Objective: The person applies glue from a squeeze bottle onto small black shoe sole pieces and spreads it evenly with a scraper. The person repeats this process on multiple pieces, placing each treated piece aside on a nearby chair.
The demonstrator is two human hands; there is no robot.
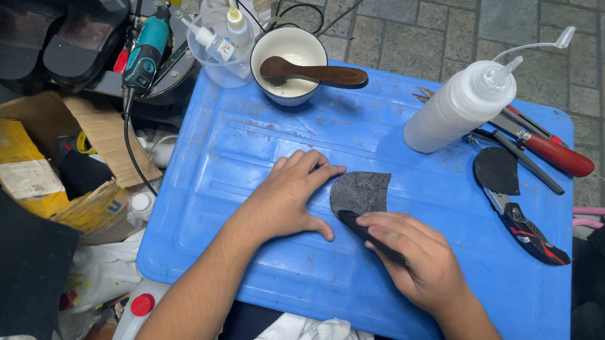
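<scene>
Head view, looking down on a blue plastic surface (pixel 256 271). A dark grey, half-round rubber heel piece (pixel 362 191) lies flat near the middle of it.

Left hand (pixel 288 197): fingers pressed together and laid flat on the surface, fingertips touching the curved left edge of the heel piece, pinning it. It grips nothing.

Right hand (pixel 419 255): closed around a slim black-handled tool (pixel 368 232), held like a pen. The tool's tip sits at the lower edge of the heel piece, just beside the left thumb. Whether the tip is a blade cannot be told.

Around: white squeeze bottle (pixel 457 109) standing upright at the back right; red-handled tool (pixel 558 154) and a black and red pair of pliers (pixel 530 230) to the right; a second dark half-round piece (pixel 497 170) resting on the pliers. White cup (pixel 287 59) at the back with a wooden spoon (pixel 314 73) laid across it. A teal rotary tool (pixel 145 53) lies off the surface at left.

Risk, as judged: the tool tip works very near the left thumb; a slip toward the left would reach it. The heel piece is held at one edge only, so a sideways push could slide or turn it on the smooth plastic. The tall bottle stands clear of both hands.
</scene>
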